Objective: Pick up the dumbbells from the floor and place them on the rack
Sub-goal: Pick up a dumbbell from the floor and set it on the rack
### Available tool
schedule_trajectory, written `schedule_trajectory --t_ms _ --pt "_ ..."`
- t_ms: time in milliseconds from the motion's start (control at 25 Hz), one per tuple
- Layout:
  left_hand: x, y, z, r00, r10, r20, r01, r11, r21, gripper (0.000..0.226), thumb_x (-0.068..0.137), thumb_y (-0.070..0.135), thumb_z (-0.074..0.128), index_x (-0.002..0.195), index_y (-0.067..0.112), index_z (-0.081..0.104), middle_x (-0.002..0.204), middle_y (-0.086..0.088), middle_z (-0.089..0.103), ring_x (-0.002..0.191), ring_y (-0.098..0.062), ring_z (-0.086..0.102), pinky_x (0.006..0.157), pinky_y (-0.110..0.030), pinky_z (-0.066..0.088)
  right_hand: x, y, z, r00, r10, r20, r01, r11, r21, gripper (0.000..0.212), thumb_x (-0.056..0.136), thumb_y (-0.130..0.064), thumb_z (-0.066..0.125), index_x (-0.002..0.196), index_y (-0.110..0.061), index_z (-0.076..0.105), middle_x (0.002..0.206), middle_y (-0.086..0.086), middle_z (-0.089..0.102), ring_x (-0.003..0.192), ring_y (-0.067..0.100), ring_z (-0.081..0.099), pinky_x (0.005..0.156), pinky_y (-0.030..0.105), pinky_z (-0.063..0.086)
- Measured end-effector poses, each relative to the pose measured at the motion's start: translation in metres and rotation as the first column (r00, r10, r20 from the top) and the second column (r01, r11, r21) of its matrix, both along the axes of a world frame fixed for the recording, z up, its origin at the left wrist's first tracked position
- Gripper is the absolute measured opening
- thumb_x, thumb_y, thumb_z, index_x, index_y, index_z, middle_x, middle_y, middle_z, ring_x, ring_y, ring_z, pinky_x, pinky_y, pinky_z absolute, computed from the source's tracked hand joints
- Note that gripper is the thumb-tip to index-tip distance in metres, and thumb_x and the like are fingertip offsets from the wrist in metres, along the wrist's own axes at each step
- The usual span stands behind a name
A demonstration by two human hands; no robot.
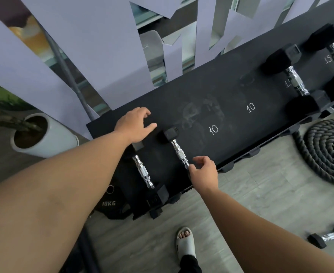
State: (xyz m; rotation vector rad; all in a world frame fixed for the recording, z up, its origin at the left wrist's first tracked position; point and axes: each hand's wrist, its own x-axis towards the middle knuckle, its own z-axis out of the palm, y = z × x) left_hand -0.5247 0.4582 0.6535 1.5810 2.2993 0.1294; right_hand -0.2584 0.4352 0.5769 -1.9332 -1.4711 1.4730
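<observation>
The black rack shelf [231, 91] runs from lower left to upper right, with chalked "10" and "15" marks. Two small hex dumbbells with chrome handles lie at its left end: the left dumbbell [143, 172] and the second dumbbell [179, 154]. My left hand [134, 125] rests flat and open on the shelf just beyond the left one's far head. My right hand [203, 170] curls over the near end of the second dumbbell and hides its near head. Two bigger dumbbells [296, 81] sit at the shelf's right end. Another small dumbbell [329, 236] lies on the floor at lower right.
A coiled black battle rope [329, 154] lies on the floor right of the rack. A white plant pot [44, 134] stands at the left. A 10KG plate [111, 203] leans under the rack's left end. My foot in a white slipper [185, 241] is below.
</observation>
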Motion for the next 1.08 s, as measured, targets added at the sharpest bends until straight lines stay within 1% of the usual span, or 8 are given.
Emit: schedule_trajectory --t_ms 80,240,440,560,680,880,960,1080 --pt "-0.017 -0.016 0.016 0.997 0.072 0.002 -0.072 0.997 -0.020 0.053 0.093 0.057 0.062 0.135 0.026 0.055 0.131 0.007 0.060 0.117 -0.018 0.060 0.094 -0.043 0.052 -0.006 -0.005 0.013 1.000 0.005 -0.031 -0.006 1.000 -0.011 0.017 0.092 -0.019 0.064 0.109 -0.022 0.066 0.114 -0.001 0.067 0.088 0.007 0.065 0.072 0.025 0.051" --pt "-0.028 -0.042 0.022 0.994 0.103 0.019 -0.101 0.991 -0.085 0.060 0.087 0.064 0.065 0.135 0.029 0.054 0.133 0.008 0.057 0.118 -0.018 0.059 0.095 -0.044 0.054 -0.026 -0.022 0.025 0.997 0.043 -0.069 -0.046 0.998 -0.050 0.021 0.091 -0.021 0.063 0.112 -0.021 0.066 0.116 0.001 0.069 0.099 0.019 0.069 0.088 0.038 0.058" --pt "-0.014 -0.069 0.001 0.998 0.063 0.013 -0.060 0.984 -0.170 0.070 0.081 0.066 0.072 0.137 0.028 0.054 0.135 0.004 0.054 0.120 -0.022 0.057 0.094 -0.045 0.053 -0.045 -0.051 0.018 0.993 0.092 -0.072 -0.101 0.986 -0.130 0.024 0.091 -0.023 0.065 0.116 -0.019 0.066 0.115 0.001 0.066 0.100 0.020 0.066 0.084 0.032 0.050" --pt "-0.011 -0.082 -0.011 0.998 0.059 -0.013 -0.060 0.977 -0.206 0.080 0.076 0.065 0.078 0.141 0.025 0.051 0.139 0.000 0.050 0.126 -0.026 0.052 0.099 -0.047 0.051 -0.056 -0.068 0.007 0.996 0.082 -0.044 -0.089 0.975 -0.201 0.026 0.090 -0.032 0.068 0.113 -0.024 0.061 0.121 0.003 0.064 0.114 0.028 0.064 0.096 0.040 0.054" --pt "-0.013 -0.087 -0.022 0.997 0.077 -0.027 -0.081 0.966 -0.246 0.100 0.072 0.059 0.085 0.152 0.023 0.038 0.150 -0.008 0.043 0.134 -0.034 0.047 0.106 -0.049 0.046 -0.062 -0.083 -0.005 0.998 0.054 0.036 -0.042 0.965 -0.260 0.050 0.091 -0.043 0.071 0.134 -0.021 0.056 0.140 0.009 0.051 0.133 0.035 0.049 0.096 0.036 0.043" --pt "-0.016 -0.090 -0.047 0.994 0.101 -0.035 -0.107 0.965 -0.241 0.113 0.070 0.042 0.093 0.158 0.022 0.024 0.154 -0.016 0.038 0.135 -0.041 0.047 0.107 -0.051 0.044 -0.093 -0.111 -0.025 0.955 -0.287 0.078 0.283 0.795 -0.537 0.090 0.077 -0.056 0.081 0.148 -0.022 0.038 0.153 0.016 0.035 0.120 0.039 0.056 0.110 0.052 0.048" --pt "-0.020 -0.088 -0.052 0.995 0.095 -0.041 -0.102 0.969 -0.223 0.110 0.071 0.034 0.094 0.157 0.022 0.026 0.154 -0.016 0.039 0.135 -0.040 0.045 0.108 -0.051 0.044 -0.101 -0.117 -0.031 0.903 -0.425 0.063 0.378 0.715 -0.589 0.089 0.077 -0.050 0.084 0.148 -0.023 0.037 0.151 0.018 0.039 0.099 0.033 0.056 0.106 0.051 0.053" --pt "-0.030 -0.086 -0.057 0.997 0.070 -0.014 -0.072 0.984 -0.162 0.109 0.069 0.028 0.096 0.157 0.020 0.031 0.151 -0.014 0.044 0.136 -0.037 0.046 0.108 -0.050 0.045 -0.099 -0.122 -0.038 0.884 -0.460 0.081 0.417 0.698 -0.582 0.090 0.076 -0.046 0.087 0.147 -0.021 0.038 0.148 0.018 0.044 0.094 0.032 0.061 0.100 0.046 0.056"
